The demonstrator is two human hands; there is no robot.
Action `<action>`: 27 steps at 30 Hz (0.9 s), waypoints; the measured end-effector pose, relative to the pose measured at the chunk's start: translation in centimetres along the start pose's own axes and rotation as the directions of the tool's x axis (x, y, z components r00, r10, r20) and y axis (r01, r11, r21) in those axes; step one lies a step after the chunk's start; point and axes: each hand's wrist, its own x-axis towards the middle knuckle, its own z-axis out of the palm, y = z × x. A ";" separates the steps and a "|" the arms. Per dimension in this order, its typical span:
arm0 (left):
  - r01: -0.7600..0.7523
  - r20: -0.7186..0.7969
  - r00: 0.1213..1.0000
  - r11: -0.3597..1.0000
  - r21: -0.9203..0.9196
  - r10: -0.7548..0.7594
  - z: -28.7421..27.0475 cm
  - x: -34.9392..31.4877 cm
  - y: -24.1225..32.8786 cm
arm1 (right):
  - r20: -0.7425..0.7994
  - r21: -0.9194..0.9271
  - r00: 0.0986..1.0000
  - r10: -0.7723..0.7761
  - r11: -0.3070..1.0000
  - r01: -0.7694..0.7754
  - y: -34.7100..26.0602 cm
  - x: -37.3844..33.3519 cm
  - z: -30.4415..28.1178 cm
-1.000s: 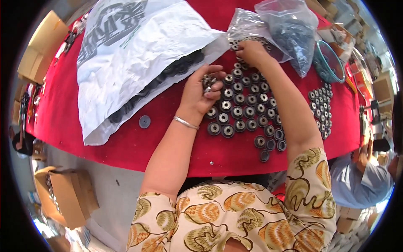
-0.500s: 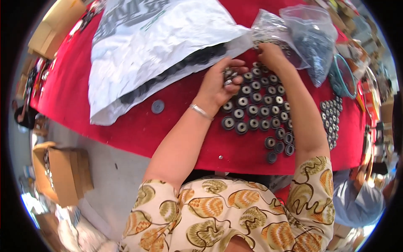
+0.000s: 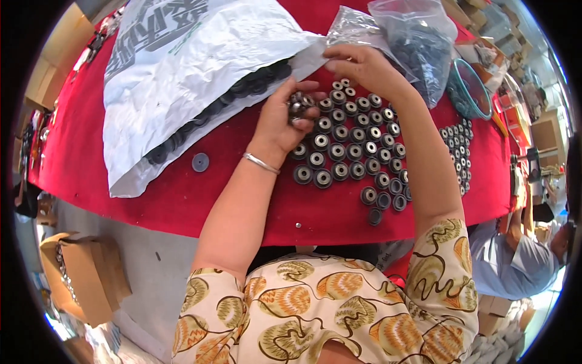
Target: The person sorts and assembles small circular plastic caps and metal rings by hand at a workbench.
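Left hand [image 3: 284,118] is loosely curled, palm up, around a clump of bearings [image 3: 299,108]. Right hand [image 3: 367,68] has its fingertips close together, palm turned down; can't tell if anything is pinched there.

Key relation: from the right fingertips, the held clump lies near, at about 7 o'clock. The rollers [image 3: 337,151] spread out at 4 to 7 o'clock below the same fingertips. Left fingers are nearer, just beside the upper-left rollers (contact unclear from this angle). Bearings and rollers are round, so no long axis to align. Most rollers show silver centres facing up; a few at the group's 5 o'clock end show dark ones.

Around that: clear bag [image 3: 354,27] at 1 o'clock of the right fingertips, zip bag [image 3: 421,48] with dark contents at 2 o'clock beyond it, teal basket [image 3: 459,103] at 4 o'clock from the zip bag. Separate patch of small rings [image 3: 459,145] is past the right forearm. White bag [image 3: 212,67] sits at 10 o'clock of the left hand, mouth running 8 to 2 o'clock, dark round parts inside. Lone grey disc [image 3: 200,162] lies below it.

Writing: big dark-grey characters on the white bag's upper end (cut off by the view), plus a thin greenish line. No label readable on the clear or zip bag.
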 end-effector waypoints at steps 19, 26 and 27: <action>0.006 0.040 0.999 0.999 -0.046 -0.004 0.9 0.0 -0.5 | 0.023 -0.640 0.998 -0.059 0.766 0.060 6.8 1.9 -1.3; 0.009 0.024 1.000 1.000 -0.027 -0.008 1.3 0.1 -0.6 | -0.022 -0.690 1.000 -0.011 0.724 -0.008 5.2 1.7 -0.1; 0.010 0.025 1.000 1.000 -0.024 -0.009 1.2 0.1 -0.6 | 0.018 -0.656 0.999 0.030 0.755 -0.011 5.0 1.8 -0.2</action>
